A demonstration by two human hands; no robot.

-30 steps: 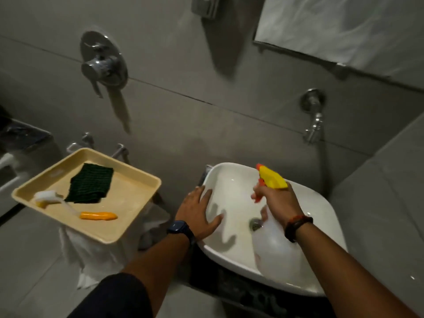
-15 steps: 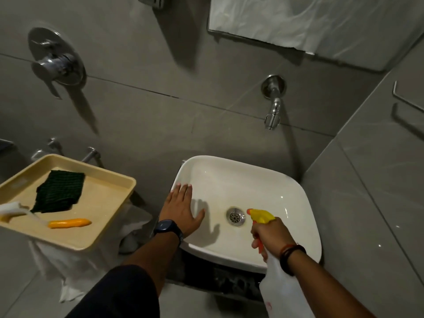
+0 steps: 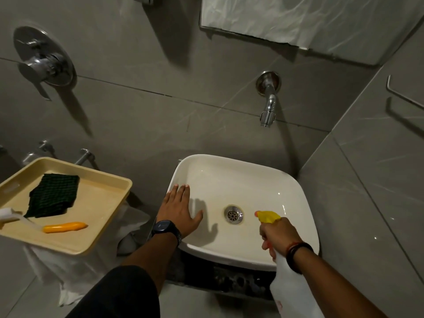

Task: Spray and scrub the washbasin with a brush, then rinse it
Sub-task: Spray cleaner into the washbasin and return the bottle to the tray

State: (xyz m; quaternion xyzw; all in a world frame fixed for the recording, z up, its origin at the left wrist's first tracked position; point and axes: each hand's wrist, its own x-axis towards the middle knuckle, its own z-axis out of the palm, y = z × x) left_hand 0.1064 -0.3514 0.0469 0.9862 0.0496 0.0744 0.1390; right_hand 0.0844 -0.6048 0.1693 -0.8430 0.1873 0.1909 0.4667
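A white square washbasin (image 3: 286,193) with a metal drain (image 3: 233,214) sits below a wall tap (image 3: 268,111). My left hand (image 3: 180,210) lies flat and open on the basin's left rim, fingers spread. My right hand (image 3: 276,235) grips a white spray bottle (image 3: 291,292) with a yellow nozzle (image 3: 267,216) over the basin's near right side, nozzle aimed towards the drain. A brush with an orange handle (image 3: 65,227) and white head lies in a beige tray (image 3: 101,226) at the left.
A dark green scrub pad (image 3: 54,197) lies in the tray, which rests on something draped in white plastic (image 3: 75,267). A chrome mixer handle (image 3: 43,63) is on the grey tiled wall at upper left. A covered mirror (image 3: 298,21) hangs above the tap.
My right hand has pulled the spray bottle from over the basin's middle back to its near right corner. The view has swung right. My left hand has stayed on the rim.
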